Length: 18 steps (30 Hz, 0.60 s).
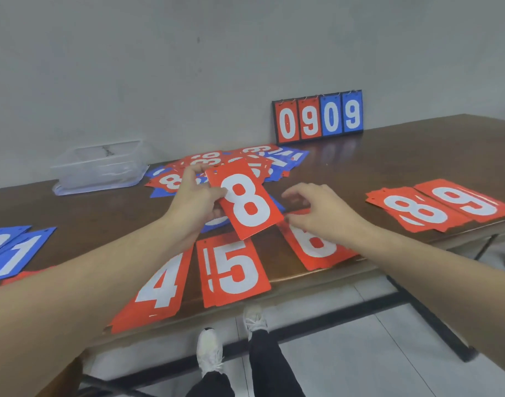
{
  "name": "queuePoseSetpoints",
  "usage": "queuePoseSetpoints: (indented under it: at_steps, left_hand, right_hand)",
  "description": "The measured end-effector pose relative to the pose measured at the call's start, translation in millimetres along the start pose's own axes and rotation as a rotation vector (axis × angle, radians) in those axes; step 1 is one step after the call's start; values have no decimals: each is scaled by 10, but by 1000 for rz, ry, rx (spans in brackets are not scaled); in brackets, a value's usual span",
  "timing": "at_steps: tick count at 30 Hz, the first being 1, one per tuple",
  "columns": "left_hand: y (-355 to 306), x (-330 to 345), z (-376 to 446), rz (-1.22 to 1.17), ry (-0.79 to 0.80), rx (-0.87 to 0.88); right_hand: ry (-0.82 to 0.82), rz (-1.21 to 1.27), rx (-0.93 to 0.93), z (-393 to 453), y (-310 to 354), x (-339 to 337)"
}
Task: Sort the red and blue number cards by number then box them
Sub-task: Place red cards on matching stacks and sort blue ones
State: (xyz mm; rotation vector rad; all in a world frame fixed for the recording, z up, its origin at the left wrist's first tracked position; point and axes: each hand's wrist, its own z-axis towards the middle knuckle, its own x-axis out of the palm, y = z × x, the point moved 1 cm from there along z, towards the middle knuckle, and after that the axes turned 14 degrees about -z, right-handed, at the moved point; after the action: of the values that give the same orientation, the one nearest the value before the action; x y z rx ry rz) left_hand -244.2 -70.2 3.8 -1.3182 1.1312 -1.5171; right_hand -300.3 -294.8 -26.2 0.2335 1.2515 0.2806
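Red 8 card [247,206]: flat rectangular panel, glossy red with white numeral, two small punched holes near the top edge. Held above the tabletop [388,156], tilted, pinched at its left edge by the left hand [192,200], thumb on the face, fingers behind. Judged thin, light, fairly stiff plastic; slick surface, so best taken at an edge or corner between thumb and fingers, or slid off the table edge when lying flat.

Right hand [317,213]: loosely curled, grasping nothing, fingertips resting on or just over the red 6 pile [314,247].

Sorted piles, near edge: red 4 [156,287], red 5 [234,270], slightly fanned. Far right: red 8 pile [417,213], red 9 pile [471,202]. Far left: blue 1 cards [13,253].

Unsorted heap [231,164]: red and blue cards, overlapping, behind the held card.

Clear plastic box [99,167]: rectangular, translucent, back left, appears empty.

Flip scoreboard [318,117]: upright by the wall, ring-bound, reading 0909.

Tabletop: dark brown, polished, reflective.
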Motion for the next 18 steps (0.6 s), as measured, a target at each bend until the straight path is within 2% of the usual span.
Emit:
queuePoseSetpoints:
  at_steps: [6, 13, 18]
  left_hand:
    - [262, 777, 82, 30, 118, -66]
    - [542, 1853, 120, 55, 325, -193]
    - [831, 2472, 201, 140, 296, -194]
  right_hand:
    - [-146, 139, 200, -306, -860, -472]
    - [-269, 151, 390, -667, -1715, -969]
    - [-280, 118, 443, -858, -2024, -1043]
